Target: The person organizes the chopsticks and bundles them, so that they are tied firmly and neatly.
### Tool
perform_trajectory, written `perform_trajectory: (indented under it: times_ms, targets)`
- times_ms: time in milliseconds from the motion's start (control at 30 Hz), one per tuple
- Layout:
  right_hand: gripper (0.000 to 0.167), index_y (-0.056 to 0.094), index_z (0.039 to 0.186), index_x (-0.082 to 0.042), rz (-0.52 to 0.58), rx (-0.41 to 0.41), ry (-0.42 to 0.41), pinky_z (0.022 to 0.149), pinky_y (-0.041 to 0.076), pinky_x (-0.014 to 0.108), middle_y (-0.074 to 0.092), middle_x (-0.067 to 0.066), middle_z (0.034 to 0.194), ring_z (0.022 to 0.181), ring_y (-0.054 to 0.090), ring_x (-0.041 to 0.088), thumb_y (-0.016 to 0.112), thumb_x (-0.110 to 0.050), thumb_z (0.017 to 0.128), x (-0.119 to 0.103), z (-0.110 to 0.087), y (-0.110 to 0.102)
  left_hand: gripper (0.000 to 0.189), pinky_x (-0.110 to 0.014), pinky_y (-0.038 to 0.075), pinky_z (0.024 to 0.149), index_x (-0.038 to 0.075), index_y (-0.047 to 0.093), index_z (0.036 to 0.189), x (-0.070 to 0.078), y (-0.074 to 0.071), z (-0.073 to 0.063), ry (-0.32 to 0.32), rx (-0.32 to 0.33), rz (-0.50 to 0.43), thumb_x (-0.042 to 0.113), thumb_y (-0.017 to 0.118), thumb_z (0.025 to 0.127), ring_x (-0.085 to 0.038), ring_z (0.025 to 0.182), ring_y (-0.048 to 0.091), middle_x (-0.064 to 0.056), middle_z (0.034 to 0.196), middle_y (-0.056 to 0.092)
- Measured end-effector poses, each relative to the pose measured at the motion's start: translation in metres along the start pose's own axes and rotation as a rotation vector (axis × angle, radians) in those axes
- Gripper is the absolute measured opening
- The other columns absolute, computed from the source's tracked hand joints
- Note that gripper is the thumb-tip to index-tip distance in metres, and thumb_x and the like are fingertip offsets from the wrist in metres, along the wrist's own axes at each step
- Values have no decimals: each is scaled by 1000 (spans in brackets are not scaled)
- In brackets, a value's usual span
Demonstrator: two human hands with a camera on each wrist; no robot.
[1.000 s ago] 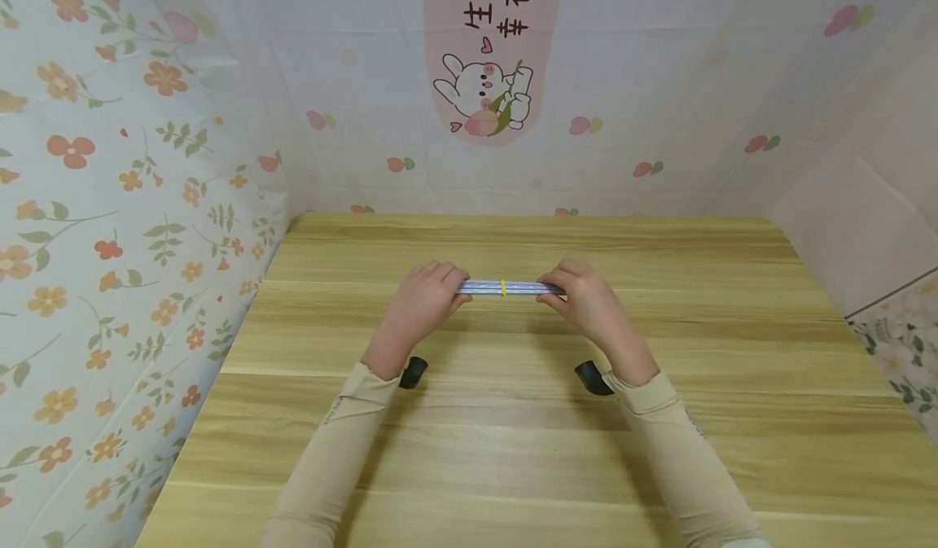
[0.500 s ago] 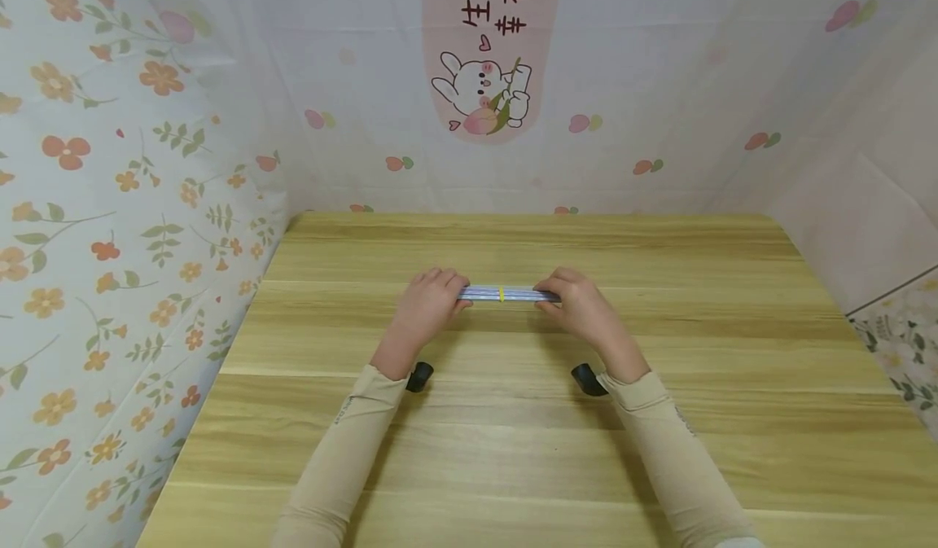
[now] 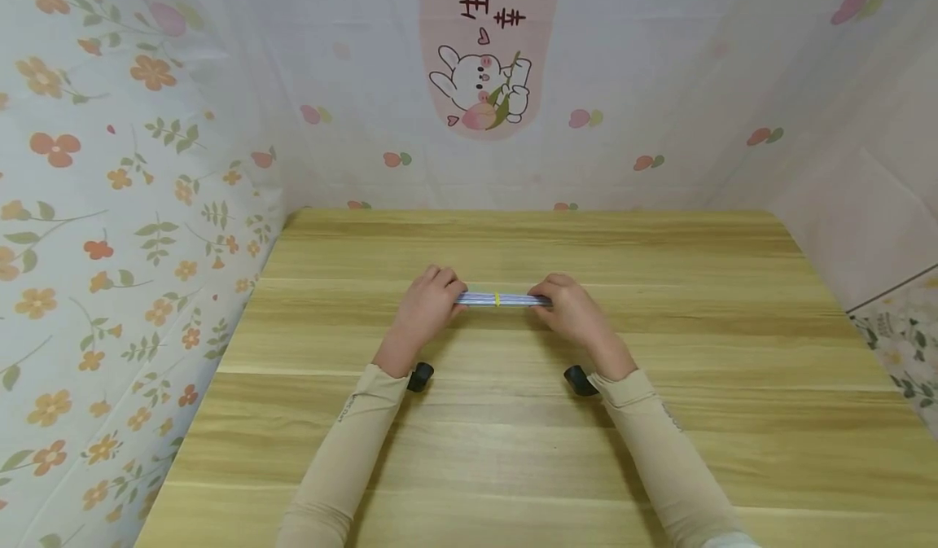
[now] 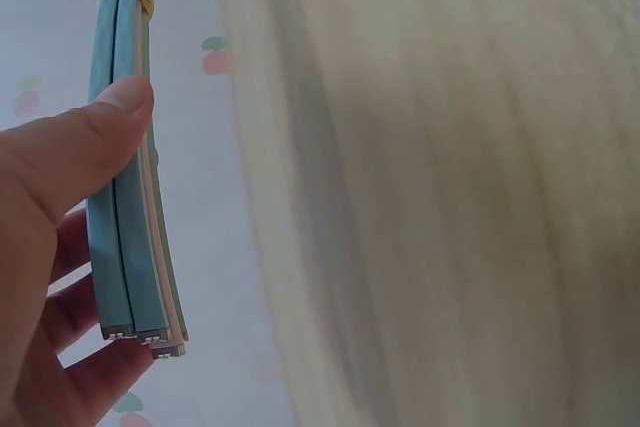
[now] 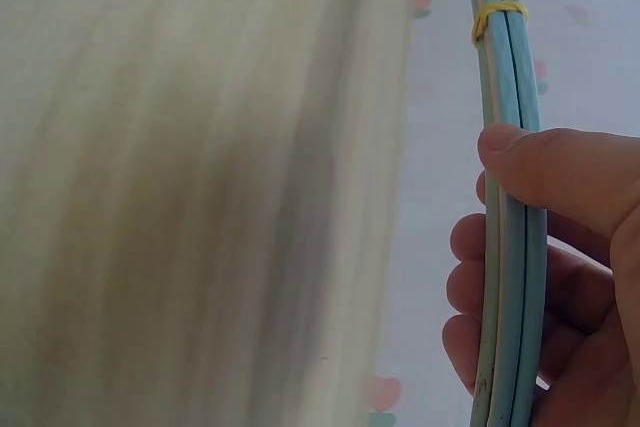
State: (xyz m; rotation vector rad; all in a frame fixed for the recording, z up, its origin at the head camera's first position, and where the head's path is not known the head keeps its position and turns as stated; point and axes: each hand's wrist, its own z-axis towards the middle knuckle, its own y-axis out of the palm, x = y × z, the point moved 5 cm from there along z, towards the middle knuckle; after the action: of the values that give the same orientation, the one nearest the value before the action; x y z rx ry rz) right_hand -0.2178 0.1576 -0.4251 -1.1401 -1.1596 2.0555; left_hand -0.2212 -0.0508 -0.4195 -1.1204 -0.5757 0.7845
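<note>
A slim bundle of pale blue strips (image 3: 479,298), with pinkish and greenish strips at its side, is bound at the middle by a yellow rubber band (image 3: 497,300). It lies crosswise between both hands, apparently above the table. The left hand (image 3: 425,310) grips its left end, thumb (image 4: 120,102) on the blue face and fingers behind. At the other end the right hand (image 3: 577,312) holds it the same way, its thumb (image 5: 510,152) on the near side. In both wrist views the bundle bows slightly. What exactly the strips are cannot be told.
A wood-grain table (image 3: 498,442) spreads under both arms. Behind it hangs a white cloth (image 3: 659,67) with a rabbit print, and a flowered cloth (image 3: 110,287) lines the left side. A black piece (image 3: 421,377) shows at each wrist.
Both hands have come slightly nearer the body with the bundle between them. The right hand has also shifted a little left. The grip looks the same.
</note>
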Motion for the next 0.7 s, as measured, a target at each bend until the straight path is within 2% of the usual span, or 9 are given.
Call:
perform_trajectory:
  times_ms: [167, 367, 500, 700]
  targets:
    - [19, 71, 97, 1, 11, -23, 25, 75, 53, 36, 65, 10, 91, 83, 61, 22, 74, -8, 81, 4, 0, 5, 27, -30, 48, 74, 8, 70, 103, -2, 5, 0, -28, -37, -37, 28, 72, 85, -22, 86, 53, -6, 96, 60]
    - [19, 72, 97, -1, -19, -13, 24, 76, 51, 36, 65, 9, 91, 86, 58, 24, 75, -10, 81, 6, 1, 6, 29, -33, 50, 77, 7, 68, 107, -5, 14, 2, -79, -97, -90, 27, 70, 86, -23, 90, 54, -7, 100, 60]
    - [20, 73, 95, 0, -49, -6, 36, 73, 49, 34, 64, 9, 89, 83, 54, 24, 77, -11, 79, 6, 1, 6, 28, -32, 49, 78, 8, 68, 107, -5, 20, 2, -88, -127, -92, 27, 70, 86, -23, 90, 54, -6, 100, 60]
    - [21, 74, 96, -2, -64, -66, 86, 72, 45, 31, 62, 6, 89, 83, 51, 21, 78, -14, 79, 8, -3, 15, 29, -32, 49, 78, 8, 69, 105, -3, 23, -2, -79, -150, -104, 27, 72, 84, -23, 88, 54, -6, 98, 60]
